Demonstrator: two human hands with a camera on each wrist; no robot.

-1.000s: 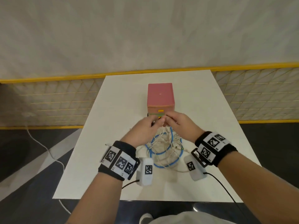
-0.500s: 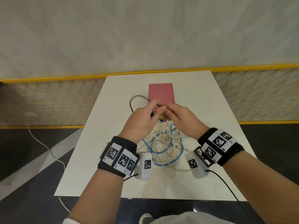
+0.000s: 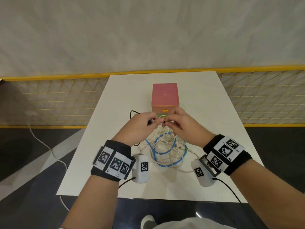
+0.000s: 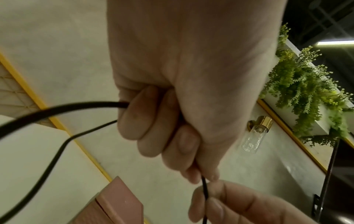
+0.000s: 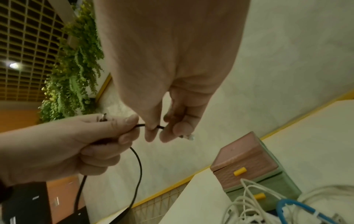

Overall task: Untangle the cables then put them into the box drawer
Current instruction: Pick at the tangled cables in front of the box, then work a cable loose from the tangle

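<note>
Hands pulled back off box, black cable held between them

Left hand [image 3: 139, 125] curls round black cable [image 5: 137, 166], plug end poking past its thumb; right hand [image 3: 182, 124] pinches the same cable just beside it. Since 0.5 s ago both hands dropped toward the near edge — pink box [image 3: 165, 95] front with yellow handles shows again. Black loop now lower, left of the box. White and blue cable tangle [image 3: 166, 151] lies on desk [image 3: 206, 100] under the hands, in front of the box — drawers closed.

Black cable [image 5: 137, 163] lifted; white and blue cables [image 3: 166, 151] tangled before closed pink-green drawer box [image 3: 165, 96].
</note>
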